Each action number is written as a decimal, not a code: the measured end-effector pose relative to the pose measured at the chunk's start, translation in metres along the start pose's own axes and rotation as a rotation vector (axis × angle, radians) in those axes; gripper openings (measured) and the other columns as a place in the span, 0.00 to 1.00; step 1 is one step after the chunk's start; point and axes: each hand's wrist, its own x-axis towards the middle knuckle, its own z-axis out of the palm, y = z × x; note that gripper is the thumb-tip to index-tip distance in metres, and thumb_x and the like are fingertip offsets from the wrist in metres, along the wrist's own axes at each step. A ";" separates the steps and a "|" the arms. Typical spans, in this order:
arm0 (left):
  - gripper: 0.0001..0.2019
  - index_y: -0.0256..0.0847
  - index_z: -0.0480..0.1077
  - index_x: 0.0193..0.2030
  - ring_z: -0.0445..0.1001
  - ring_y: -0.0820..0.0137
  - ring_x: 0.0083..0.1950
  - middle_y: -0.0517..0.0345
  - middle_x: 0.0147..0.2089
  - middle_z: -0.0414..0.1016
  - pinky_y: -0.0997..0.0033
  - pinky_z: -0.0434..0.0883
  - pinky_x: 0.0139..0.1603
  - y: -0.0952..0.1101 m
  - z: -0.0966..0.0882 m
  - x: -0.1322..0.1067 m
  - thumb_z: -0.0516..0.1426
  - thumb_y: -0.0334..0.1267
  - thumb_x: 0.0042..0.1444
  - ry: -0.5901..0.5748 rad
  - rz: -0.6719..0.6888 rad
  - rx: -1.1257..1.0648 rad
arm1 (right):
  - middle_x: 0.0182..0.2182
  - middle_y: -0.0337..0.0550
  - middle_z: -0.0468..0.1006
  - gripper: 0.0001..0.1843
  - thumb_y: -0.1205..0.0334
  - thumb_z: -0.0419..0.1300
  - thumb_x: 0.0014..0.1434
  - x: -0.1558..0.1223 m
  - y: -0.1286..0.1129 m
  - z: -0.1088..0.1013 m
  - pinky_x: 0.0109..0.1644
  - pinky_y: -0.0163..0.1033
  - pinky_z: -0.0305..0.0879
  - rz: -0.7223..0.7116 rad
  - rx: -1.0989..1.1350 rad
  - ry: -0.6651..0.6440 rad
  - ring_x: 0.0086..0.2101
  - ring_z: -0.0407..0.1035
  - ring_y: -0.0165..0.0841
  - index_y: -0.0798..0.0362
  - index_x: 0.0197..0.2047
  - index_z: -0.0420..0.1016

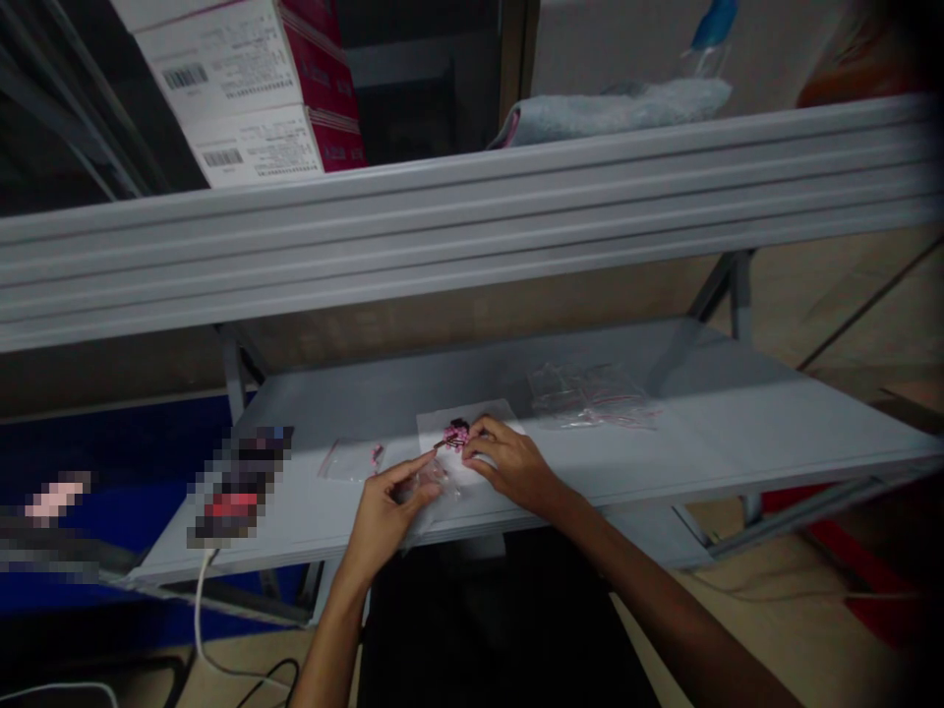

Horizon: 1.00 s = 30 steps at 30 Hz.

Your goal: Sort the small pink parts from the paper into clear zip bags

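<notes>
So two hands in shot, left hand [387,521] and right hand [512,464], both working over one little pink-and-dark cluster [455,434] that sits right above a single white paper sheet [442,438], with a thin stem poking out toward the left. It's too small to say exactly what the part is. The right arm comes in low from the bottom right, wrist bent, and the grip is pressed together, thumb and fingers pinching the cluster. The left arm comes up from the bottom left, with the index finger stretched out so its tip is right by that stem. I can't tell if that grip is actually pinching anything. One clear plastic bag [432,487] is bunched under and just past the left hand. Just left of that lies one small zip bag [348,460] with a pink bit at its mouth, and well off to the right there's one loose pile of clear bags [594,396] with pink strips, count unreadable. All of this is on a grey metal table [708,393], hands just back from its front edge, with a long aluminium beam [442,231] running across above. A pixelated object [240,487] with a white cable [198,619] sits at the left end.
</notes>
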 end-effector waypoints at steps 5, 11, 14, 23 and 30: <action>0.20 0.41 0.79 0.50 0.80 0.59 0.49 0.50 0.49 0.83 0.55 0.71 0.59 0.007 0.005 -0.002 0.68 0.37 0.49 -0.026 0.024 0.060 | 0.41 0.44 0.72 0.05 0.62 0.61 0.64 0.005 -0.015 -0.004 0.49 0.40 0.69 -0.006 0.259 0.081 0.44 0.71 0.34 0.51 0.40 0.79; 0.20 0.42 0.79 0.50 0.79 0.58 0.52 0.50 0.51 0.81 0.54 0.70 0.60 0.013 0.008 -0.001 0.68 0.36 0.48 -0.025 0.050 0.061 | 0.44 0.46 0.74 0.07 0.62 0.61 0.64 0.004 -0.029 0.003 0.51 0.43 0.69 -0.058 0.346 0.023 0.48 0.70 0.36 0.50 0.41 0.81; 0.20 0.39 0.78 0.52 0.80 0.59 0.49 0.48 0.48 0.82 0.57 0.72 0.57 0.009 0.006 0.000 0.66 0.38 0.51 0.013 0.012 0.000 | 0.41 0.45 0.75 0.09 0.62 0.59 0.66 0.004 -0.020 0.002 0.49 0.42 0.70 0.012 0.325 0.104 0.44 0.72 0.35 0.49 0.44 0.81; 0.23 0.37 0.73 0.56 0.81 0.62 0.47 0.47 0.47 0.82 0.66 0.75 0.49 0.007 -0.003 0.000 0.64 0.44 0.54 0.096 -0.052 -0.187 | 0.43 0.45 0.74 0.07 0.63 0.60 0.64 -0.006 0.004 0.006 0.46 0.40 0.71 0.070 -0.033 0.031 0.40 0.72 0.34 0.50 0.43 0.80; 0.23 0.38 0.76 0.54 0.80 0.61 0.49 0.47 0.48 0.82 0.61 0.73 0.55 0.001 -0.004 0.000 0.67 0.40 0.51 -0.002 -0.041 -0.120 | 0.39 0.43 0.74 0.07 0.62 0.60 0.65 0.004 -0.019 -0.005 0.48 0.40 0.69 0.060 0.227 0.089 0.42 0.71 0.34 0.51 0.40 0.79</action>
